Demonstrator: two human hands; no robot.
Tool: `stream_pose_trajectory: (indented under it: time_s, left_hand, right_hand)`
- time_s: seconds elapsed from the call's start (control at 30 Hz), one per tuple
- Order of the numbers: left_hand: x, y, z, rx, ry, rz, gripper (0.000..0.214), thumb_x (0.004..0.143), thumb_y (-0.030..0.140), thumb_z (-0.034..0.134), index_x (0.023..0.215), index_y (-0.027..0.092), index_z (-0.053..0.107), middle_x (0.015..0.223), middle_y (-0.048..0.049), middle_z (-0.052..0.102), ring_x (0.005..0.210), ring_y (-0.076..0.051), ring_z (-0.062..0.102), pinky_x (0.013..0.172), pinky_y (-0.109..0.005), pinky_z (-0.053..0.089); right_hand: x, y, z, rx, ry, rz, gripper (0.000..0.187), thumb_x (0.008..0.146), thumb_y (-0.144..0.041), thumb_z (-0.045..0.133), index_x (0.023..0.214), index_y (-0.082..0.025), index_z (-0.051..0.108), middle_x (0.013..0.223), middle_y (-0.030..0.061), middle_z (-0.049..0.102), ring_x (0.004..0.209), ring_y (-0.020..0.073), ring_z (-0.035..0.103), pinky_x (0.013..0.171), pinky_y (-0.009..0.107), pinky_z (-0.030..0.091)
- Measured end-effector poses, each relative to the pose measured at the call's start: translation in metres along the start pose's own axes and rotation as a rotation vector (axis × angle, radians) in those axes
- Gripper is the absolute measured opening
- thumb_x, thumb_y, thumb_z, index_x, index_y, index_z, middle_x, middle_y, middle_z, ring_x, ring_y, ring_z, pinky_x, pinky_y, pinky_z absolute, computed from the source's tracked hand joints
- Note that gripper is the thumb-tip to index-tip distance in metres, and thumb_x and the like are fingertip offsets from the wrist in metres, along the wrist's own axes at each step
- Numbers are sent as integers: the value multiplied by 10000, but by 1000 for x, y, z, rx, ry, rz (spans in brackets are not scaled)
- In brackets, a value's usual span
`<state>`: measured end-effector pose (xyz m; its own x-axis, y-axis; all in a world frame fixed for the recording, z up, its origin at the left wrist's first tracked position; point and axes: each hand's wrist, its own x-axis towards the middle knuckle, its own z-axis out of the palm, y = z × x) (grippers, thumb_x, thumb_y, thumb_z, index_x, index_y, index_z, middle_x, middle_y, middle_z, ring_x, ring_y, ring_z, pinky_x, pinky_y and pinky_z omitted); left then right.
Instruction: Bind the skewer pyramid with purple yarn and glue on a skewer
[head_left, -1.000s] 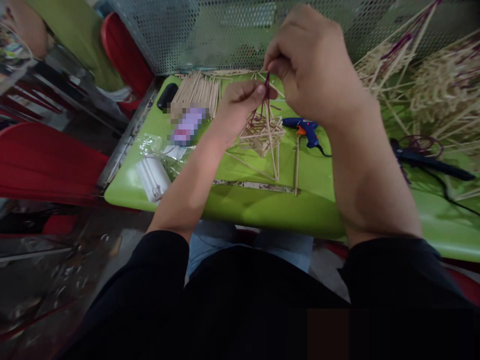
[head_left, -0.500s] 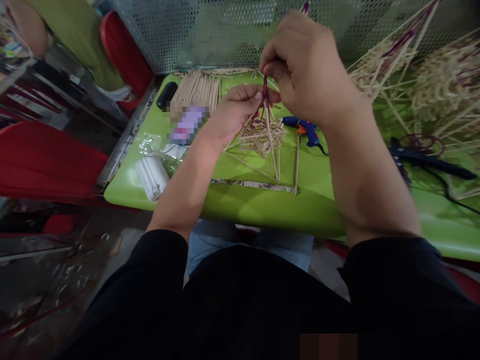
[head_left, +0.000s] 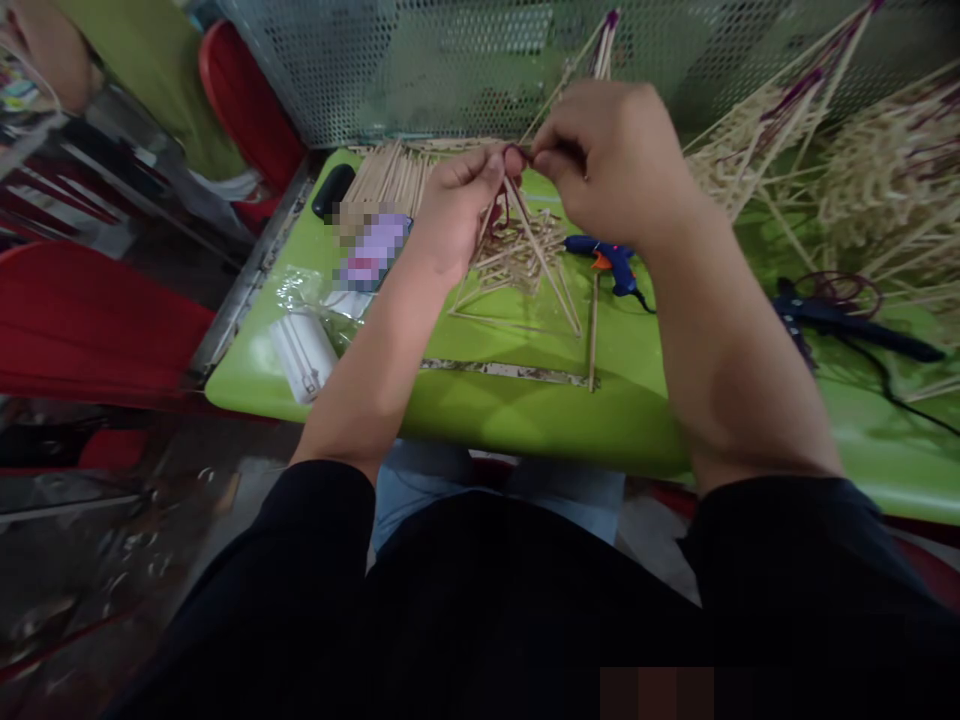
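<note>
A frame of thin wooden sticks [head_left: 541, 245] stands on the green table, its sticks meeting at a peak. My left hand [head_left: 459, 200] is closed, pinching that peak between thumb and fingers. Dark purple string [head_left: 513, 150] wraps around the top by the left fingertips. My right hand [head_left: 611, 150] is closed just to the right, pinching the string and drawing it sideways. Part of the stick frame is hidden behind my left hand. A blue glue gun [head_left: 611, 262] with an orange trigger lies right of the frame, beside a single stick [head_left: 593, 335].
Loose sticks [head_left: 390, 180] lie at the back left near a phone [head_left: 379, 250] and a white zipped pouch [head_left: 304, 352]. Larger stick structures [head_left: 885, 170] fill the right side, near a black-handled tool [head_left: 862, 320]. A perforated metal panel [head_left: 420, 70] borders the table's back. Another person stands at far left.
My right hand has moved down with the string, which now runs sideways instead of upward. My left hand has shifted slightly up and left, and the frame's peak tilts left with it.
</note>
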<state>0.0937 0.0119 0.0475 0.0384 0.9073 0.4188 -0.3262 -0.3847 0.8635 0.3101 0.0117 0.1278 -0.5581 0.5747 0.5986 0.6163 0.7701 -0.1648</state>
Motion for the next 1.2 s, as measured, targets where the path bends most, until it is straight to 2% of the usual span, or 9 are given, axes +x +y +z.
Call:
stream_pose_trajectory:
  time_s: [0.1, 0.2, 0.33, 0.43, 0.57, 0.77, 0.9, 1.03, 1.2]
  left_hand:
    - [0, -5, 0, 42, -12, 9, 401, 786, 844, 1012, 888, 484, 869, 847, -13, 732, 911, -291, 673, 797, -457, 542]
    - [-5, -4, 4, 59, -20, 40, 225, 872, 668, 1004, 1032, 528, 932, 1030, 21, 846, 1159, -292, 750, 949, -461, 582]
    - [-6, -6, 13, -21, 33, 110, 187, 871, 525, 979, 1054, 559, 963, 1092, 67, 896, 1247, -298, 751, 1163, -465, 592]
    - [-7, -3, 17, 9, 42, 151, 212, 949, 380, 925, 1101, 520, 972, 1138, 82, 915, 1212, -272, 758, 1274, -471, 573]
    - [-16, 13, 18, 227, 96, 322, 273, 1081, 216, 820, 1131, 433, 978, 1205, 45, 915, 1248, -254, 745, 1309, -439, 534]
    - [-32, 35, 21, 570, 116, 393, 244, 1195, 447, 755, 1212, 425, 998, 1269, -83, 873, 1181, -337, 735, 1107, -453, 542]
    - [-31, 30, 18, 672, 134, 409, 305, 1198, 434, 715, 1349, 423, 980, 1202, -112, 829, 1182, -369, 652, 1122, -491, 491]
    - [-14, 16, 4, 605, 97, 355, 276, 1065, 568, 833, 1295, 505, 972, 1165, -112, 798, 1194, -432, 530, 1148, -557, 443]
    - [-10, 18, -2, 644, -12, 310, 365, 872, 556, 873, 1227, 578, 950, 1209, -78, 869, 1217, -477, 563, 1139, -619, 451]
  right_hand:
    - [0, -8, 1, 41, 11, -12, 233, 1005, -154, 731, 883, -303, 599, 971, 76, 759, 963, 286, 647, 894, 454, 406]
    - [0, -17, -1, 96, 37, 7, 333, 976, -84, 749, 825, -289, 536, 869, 32, 625, 896, 247, 535, 869, 433, 347]
    - [3, -24, -2, 178, 57, 160, 394, 937, -7, 768, 757, -274, 541, 718, -50, 427, 753, 182, 398, 783, 409, 290]
    - [5, -28, 0, 283, 80, 273, 358, 916, 11, 770, 731, -258, 622, 687, -64, 431, 728, 159, 368, 754, 395, 277]
    - [3, -32, -3, 384, 110, 235, 334, 903, -50, 770, 703, -290, 653, 682, -39, 461, 735, 192, 391, 737, 406, 258]
    - [-1, -46, -15, 384, 78, 170, 364, 931, -108, 762, 666, -327, 641, 651, -26, 536, 688, 228, 457, 736, 433, 291]
    - [0, -63, -17, 236, 79, 221, 523, 948, -46, 799, 640, -279, 446, 652, -45, 310, 727, 193, 331, 756, 425, 252]
    - [-1, -75, -16, 141, 83, 222, 632, 1018, -13, 701, 674, -287, 248, 719, -42, 154, 793, 217, 212, 788, 443, 206]
    - [-1, -69, -11, 115, 120, 224, 568, 1034, -73, 602, 675, -317, 236, 707, -23, 172, 773, 242, 229, 767, 462, 232]
